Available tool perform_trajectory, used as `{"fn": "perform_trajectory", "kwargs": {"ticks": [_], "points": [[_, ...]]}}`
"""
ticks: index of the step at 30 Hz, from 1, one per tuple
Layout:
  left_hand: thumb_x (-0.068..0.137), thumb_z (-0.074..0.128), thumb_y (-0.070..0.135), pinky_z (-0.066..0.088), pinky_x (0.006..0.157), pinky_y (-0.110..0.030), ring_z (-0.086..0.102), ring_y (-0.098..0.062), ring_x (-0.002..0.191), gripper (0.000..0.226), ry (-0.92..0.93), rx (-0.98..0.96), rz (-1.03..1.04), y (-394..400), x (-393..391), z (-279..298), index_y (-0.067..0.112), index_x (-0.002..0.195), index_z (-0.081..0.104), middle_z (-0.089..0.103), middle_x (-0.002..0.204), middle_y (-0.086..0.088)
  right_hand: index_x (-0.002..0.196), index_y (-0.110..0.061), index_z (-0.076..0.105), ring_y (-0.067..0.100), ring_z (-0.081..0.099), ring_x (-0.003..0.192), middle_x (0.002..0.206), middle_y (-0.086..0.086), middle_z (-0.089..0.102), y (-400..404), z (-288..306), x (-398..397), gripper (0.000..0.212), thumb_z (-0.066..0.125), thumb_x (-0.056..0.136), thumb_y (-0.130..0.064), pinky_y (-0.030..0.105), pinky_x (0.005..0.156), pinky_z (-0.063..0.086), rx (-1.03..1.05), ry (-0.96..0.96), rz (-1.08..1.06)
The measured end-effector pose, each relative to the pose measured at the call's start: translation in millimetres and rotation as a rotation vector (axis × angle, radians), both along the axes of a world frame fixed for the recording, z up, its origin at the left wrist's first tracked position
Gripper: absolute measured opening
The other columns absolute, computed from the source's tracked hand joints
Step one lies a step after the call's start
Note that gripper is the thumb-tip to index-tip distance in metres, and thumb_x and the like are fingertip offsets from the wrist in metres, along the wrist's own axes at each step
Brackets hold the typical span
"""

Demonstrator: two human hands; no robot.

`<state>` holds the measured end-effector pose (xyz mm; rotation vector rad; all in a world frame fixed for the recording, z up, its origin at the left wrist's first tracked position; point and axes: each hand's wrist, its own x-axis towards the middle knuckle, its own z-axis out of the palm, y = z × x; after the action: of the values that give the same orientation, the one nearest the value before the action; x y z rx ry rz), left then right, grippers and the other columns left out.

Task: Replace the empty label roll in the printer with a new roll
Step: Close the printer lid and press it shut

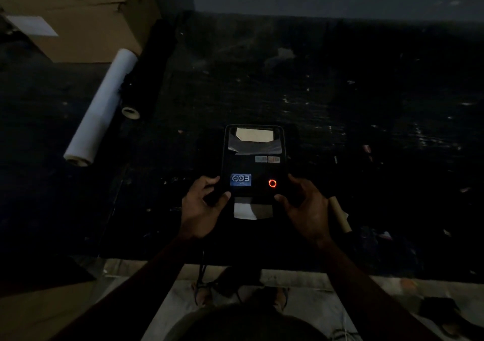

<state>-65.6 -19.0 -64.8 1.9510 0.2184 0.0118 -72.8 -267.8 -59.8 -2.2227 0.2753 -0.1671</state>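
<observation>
A black label printer [252, 167] sits on a dark table, lid down, with a red ring light [272, 183] glowing and a blue sticker [240, 179] on top. A pale label roll shows through its rear window [254, 135]. White label paper [245, 211] sticks out of the front slot. My left hand [203, 207] grips the printer's front left corner. My right hand [305, 207] curls at the front right corner, fingers touching the case. A bare brown cardboard core [340, 217] lies just right of my right hand.
A long white roll [102, 107] and a black roll with a white core [141, 89] lie at the left, below a cardboard box [78, 18]. The table's near edge [235, 262] runs below my wrists; a pale floor and sandalled feet show beneath.
</observation>
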Motion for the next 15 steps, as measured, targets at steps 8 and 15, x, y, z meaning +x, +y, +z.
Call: {"fn": "perform_trajectory", "kwargs": {"ticks": [8, 15], "points": [[0.083, 0.081, 0.028, 0.054, 0.091, -0.021, 0.066, -0.007, 0.113, 0.037, -0.032, 0.029, -0.026, 2.1, 0.4, -0.1, 0.020, 0.115, 0.064, 0.069, 0.126, 0.006, 0.125, -0.014, 0.067, 0.008, 0.061, 0.111, 0.126, 0.004, 0.069, -0.2, -2.7, 1.5, 0.059, 0.091, 0.071, -0.021, 0.025, 0.097, 0.049, 0.025, -0.011, 0.002], [0.085, 0.080, 0.024, 0.051, 0.084, -0.008, 0.064, -0.008, 0.118, 0.038, -0.023, -0.016, 0.001, -1.7, -3.5, -0.2, 0.019, 0.119, 0.064, 0.068, 0.130, 0.005, 0.127, -0.016, 0.067, 0.004, 0.057, 0.112, 0.126, 0.003, 0.069, -0.5, -4.8, -1.7, 0.059, 0.090, 0.073, -0.025, 0.022, 0.097, 0.047, -0.001, -0.032, 0.008]]}}
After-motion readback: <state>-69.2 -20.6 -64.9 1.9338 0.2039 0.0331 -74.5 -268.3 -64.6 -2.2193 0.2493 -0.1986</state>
